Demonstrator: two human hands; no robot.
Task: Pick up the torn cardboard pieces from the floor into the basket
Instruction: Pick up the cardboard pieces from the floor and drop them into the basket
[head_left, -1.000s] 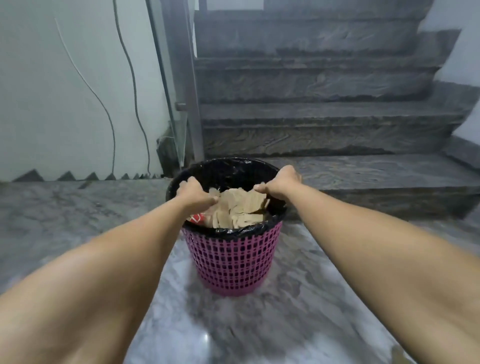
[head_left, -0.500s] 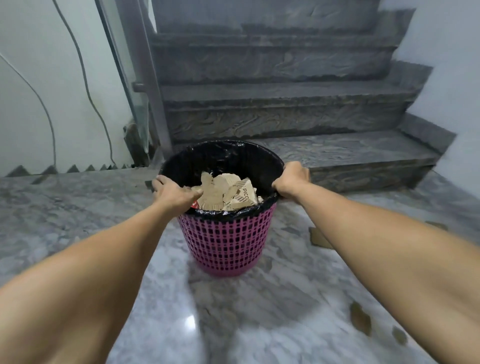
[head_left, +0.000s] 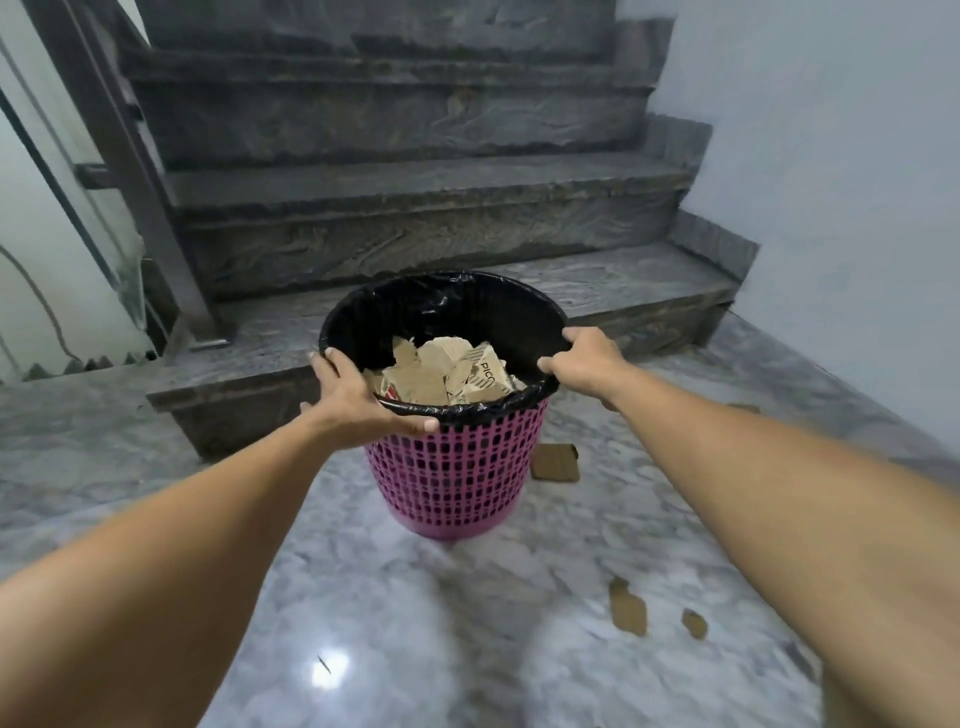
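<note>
Marble floor (head_left: 156, 467), grey-veined and glossy, fills the lower frame; dark stone stairs (head_left: 415, 197) climb away at 12 o'clock, their lowest step just behind our basket.

Pink plastic mesh basket (head_left: 457, 467) stands upright on the floor at centre, lined with a black bin bag (head_left: 467, 306) folded over the rim. We hold it by the rim with both hands. Our left hand (head_left: 358, 400), at the basket's 9 o'clock, is closed over the rim, fingers reaching inside and thumb pressed along the outside of the bag. Our right hand (head_left: 587, 361), at 3 o'clock, is curled over the rim, fingers pinching the bag edge.

Torn cardboard pieces (head_left: 447, 371) lie heaped inside the basket, tan, some with printed lettering, filling it partway.

Still on the floor: a squarish cardboard piece (head_left: 555, 462) just beside the basket at its 3 o'clock; a narrower scrap (head_left: 627, 608) well apart at the basket's 5 o'clock; and a smallest scrap (head_left: 694, 623) near that one, at its 3 o'clock.
</note>
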